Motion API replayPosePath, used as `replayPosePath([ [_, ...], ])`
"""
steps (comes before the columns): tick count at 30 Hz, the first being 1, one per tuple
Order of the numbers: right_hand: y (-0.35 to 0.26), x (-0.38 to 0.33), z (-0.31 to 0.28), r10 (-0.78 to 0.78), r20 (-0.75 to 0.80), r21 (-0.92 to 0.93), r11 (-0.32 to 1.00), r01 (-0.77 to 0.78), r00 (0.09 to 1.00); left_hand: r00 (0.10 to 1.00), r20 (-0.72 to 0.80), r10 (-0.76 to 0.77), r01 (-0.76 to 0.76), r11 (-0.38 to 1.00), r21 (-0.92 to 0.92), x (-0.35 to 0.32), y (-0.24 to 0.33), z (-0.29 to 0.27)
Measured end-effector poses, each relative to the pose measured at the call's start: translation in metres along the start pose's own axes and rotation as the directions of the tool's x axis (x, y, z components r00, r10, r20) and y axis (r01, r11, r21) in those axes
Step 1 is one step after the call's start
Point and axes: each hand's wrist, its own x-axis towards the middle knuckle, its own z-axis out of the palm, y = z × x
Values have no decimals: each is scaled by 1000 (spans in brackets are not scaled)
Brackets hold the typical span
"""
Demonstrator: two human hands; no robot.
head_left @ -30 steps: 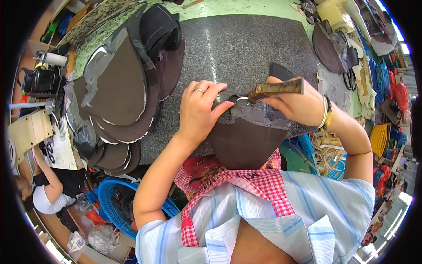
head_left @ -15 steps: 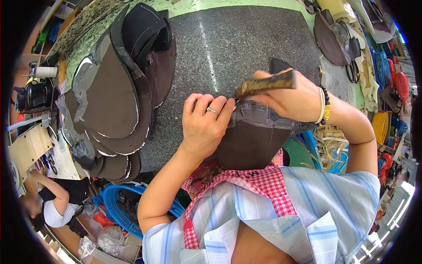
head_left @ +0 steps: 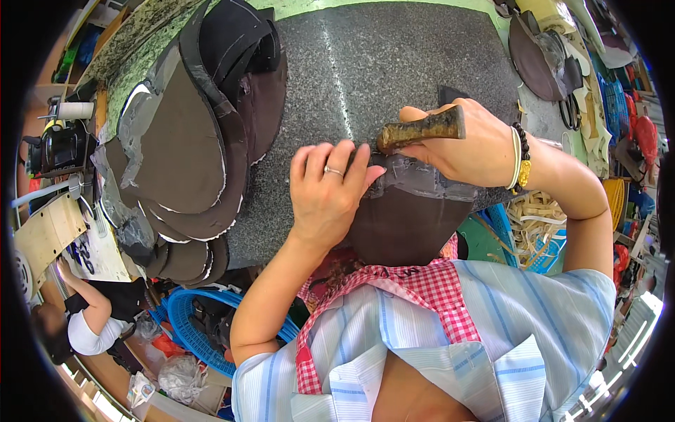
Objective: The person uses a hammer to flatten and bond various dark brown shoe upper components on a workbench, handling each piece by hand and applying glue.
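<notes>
My right hand [head_left: 472, 151] is wrapped around a worn brown hammer [head_left: 425, 132]; its handle is mostly hidden by the hand. The hammer's rounded end is at the upper edge of a dark brown leather-like piece [head_left: 411, 221], which has a grey, glue-smeared band [head_left: 425, 181]. That piece lies on the near edge of a speckled stone slab [head_left: 380, 63] and overhangs it toward my apron. My left hand [head_left: 325, 190] holds the piece's upper left corner, fingers bent and thumb over the edge; the fingertips are partly hidden. A small black piece [head_left: 452, 93] sits beyond my right hand.
Stacked dark brown cut pieces [head_left: 176, 155] cover the slab's left side. At the far right are another brown piece [head_left: 534, 60] and black-handled scissors [head_left: 571, 111]. Blue baskets [head_left: 188, 327] stand below the table. Another person [head_left: 95, 323] works at lower left.
My left thumb has come away from the index finger and now shows over the piece's edge. The hammer has tilted slightly, staying at the same edge. The whole view has shifted a little.
</notes>
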Motion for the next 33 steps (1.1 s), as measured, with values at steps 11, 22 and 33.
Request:
replayPosePath([
  [11,2,2,2,-52,-197,56,996,64,979,985,74,-158,165,982,-89,-6,26,0],
  [22,78,-24,11,342,-654,250,939,-234,675,771,488,-408,614,680,-401,18,41,-28],
  [33,344,-160,-55,882,-465,617,265,-741,-73,818,-328,-472,547,815,192,20,-146,-184],
])
